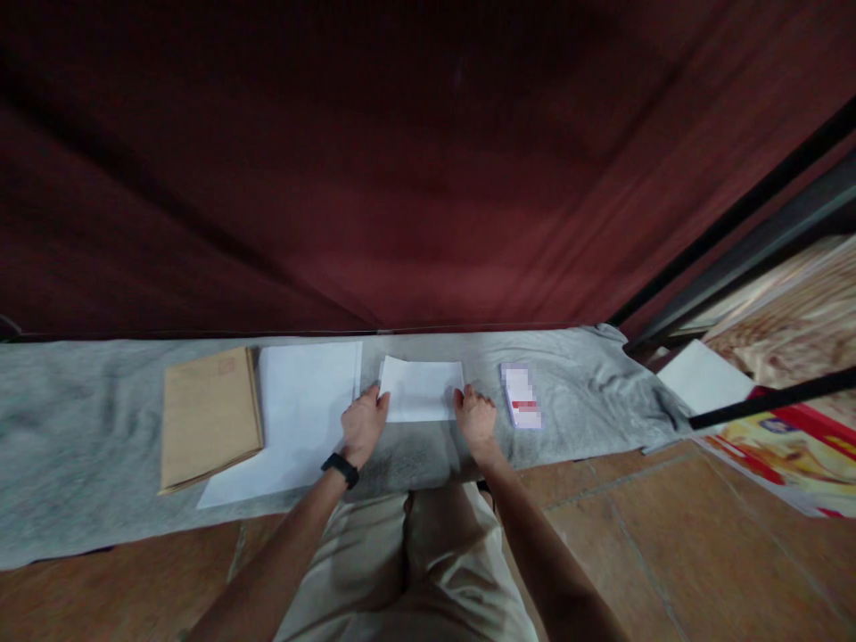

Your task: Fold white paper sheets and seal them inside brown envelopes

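Note:
A folded sheet of white paper (423, 390) lies across the grey cloth in front of me, its upper left corner lifted a little. My left hand (365, 421) grips the sheet's left edge, thumb on top and fingers curled. At the opposite edge, my right hand (476, 414) holds the paper the same way. Left of my left hand are large white sheets (304, 410), partly covered by a stack of brown envelopes (210, 415). A small white stack with a red mark (522, 397), blurred out in part, sits to the right of my right hand.
Grey cloth (588, 392) covers the long, narrow surface. Behind it rises a dark red fabric wall (401, 223). On the right stand a black metal bar (769, 401), a white panel (705, 379) and a red and yellow printed box (795, 450). Tiled floor (615, 535) shows below.

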Demonstrator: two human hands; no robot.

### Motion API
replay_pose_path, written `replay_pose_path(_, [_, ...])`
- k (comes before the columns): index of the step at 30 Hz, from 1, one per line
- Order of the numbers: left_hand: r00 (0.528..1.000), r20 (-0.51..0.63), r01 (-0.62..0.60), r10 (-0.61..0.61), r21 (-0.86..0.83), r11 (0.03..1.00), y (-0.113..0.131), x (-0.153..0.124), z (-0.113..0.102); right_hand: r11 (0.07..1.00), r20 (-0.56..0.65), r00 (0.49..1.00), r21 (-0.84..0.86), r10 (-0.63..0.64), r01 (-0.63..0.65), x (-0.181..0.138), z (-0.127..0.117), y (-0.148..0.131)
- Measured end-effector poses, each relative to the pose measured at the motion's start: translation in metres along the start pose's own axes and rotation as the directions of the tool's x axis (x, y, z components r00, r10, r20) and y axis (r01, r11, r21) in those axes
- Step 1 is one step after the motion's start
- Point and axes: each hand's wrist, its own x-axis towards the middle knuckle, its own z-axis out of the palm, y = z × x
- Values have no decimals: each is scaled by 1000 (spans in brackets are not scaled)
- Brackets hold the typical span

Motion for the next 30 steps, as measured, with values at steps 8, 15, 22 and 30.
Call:
replay_pose_path(8, [1000, -29, -1, 1, 1, 1000, 1, 2, 4, 999, -54, 998, 28, -24, 26, -1, 7, 4])
replay_pose_path(15, [997, -55, -53, 58, 87, 995, 4, 0, 2, 995, -88, 992, 34, -89, 92, 1, 4, 3])
replay_pose_path(22, [994, -7, -105, 107, 119, 987, 3, 2, -1, 964, -104, 962, 59, -252, 259, -2, 10, -10])
replay_pose_path(30, [987, -37, -152, 157, 129, 980, 3, -1, 1, 908, -163, 923, 186, -348, 375, -20, 34, -56])
